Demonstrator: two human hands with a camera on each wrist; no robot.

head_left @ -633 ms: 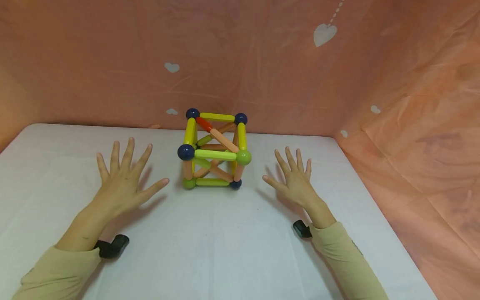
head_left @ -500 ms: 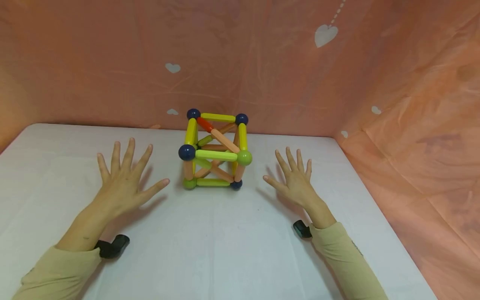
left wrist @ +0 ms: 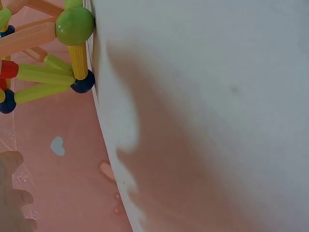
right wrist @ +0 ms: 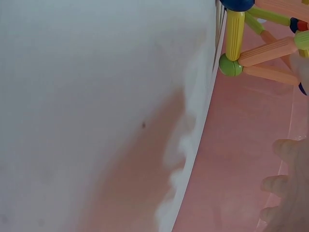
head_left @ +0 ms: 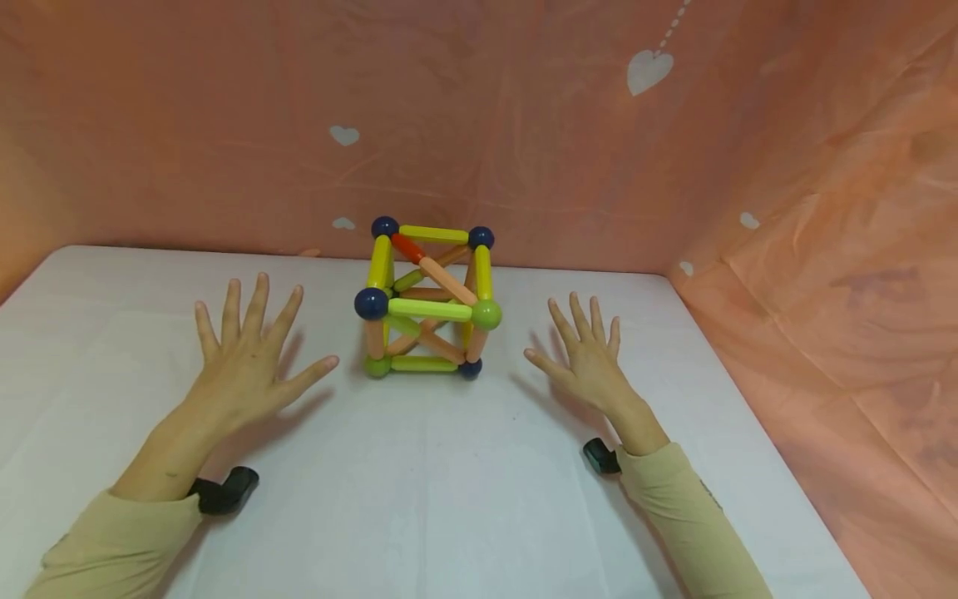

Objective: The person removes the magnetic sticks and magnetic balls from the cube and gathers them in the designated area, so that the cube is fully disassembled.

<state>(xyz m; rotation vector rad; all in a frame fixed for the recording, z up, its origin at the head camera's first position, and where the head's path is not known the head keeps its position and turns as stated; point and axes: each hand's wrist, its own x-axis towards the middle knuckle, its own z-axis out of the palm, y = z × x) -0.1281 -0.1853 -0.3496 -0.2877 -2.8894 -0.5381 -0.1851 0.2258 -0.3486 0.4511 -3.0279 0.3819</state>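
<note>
A cube-shaped frame of rods and balls (head_left: pixel 430 311) stands on the white table, with dark blue and green balls at its corners. Its rods are yellow, light green and peach, and one red and peach diagonal crosses the top. To its left, my left hand (head_left: pixel 243 374) is spread with straight fingers and holds nothing. My right hand (head_left: pixel 595 370), likewise spread, is to the right of the frame and apart from it. Each wrist view catches part of the frame and a few fingertips (left wrist: pixel 21 197) at the edge; the hands cast shadows on the cloth.
The table (head_left: pixel 464 499) is covered in white cloth. Behind it hangs a pinkish-orange curtain (head_left: pixel 486 108) with white hearts, which continues down the right side (head_left: pixel 846 316). A black wrist strap piece (head_left: pixel 228 491) sits at the left wrist, another (head_left: pixel 601 456) at the right.
</note>
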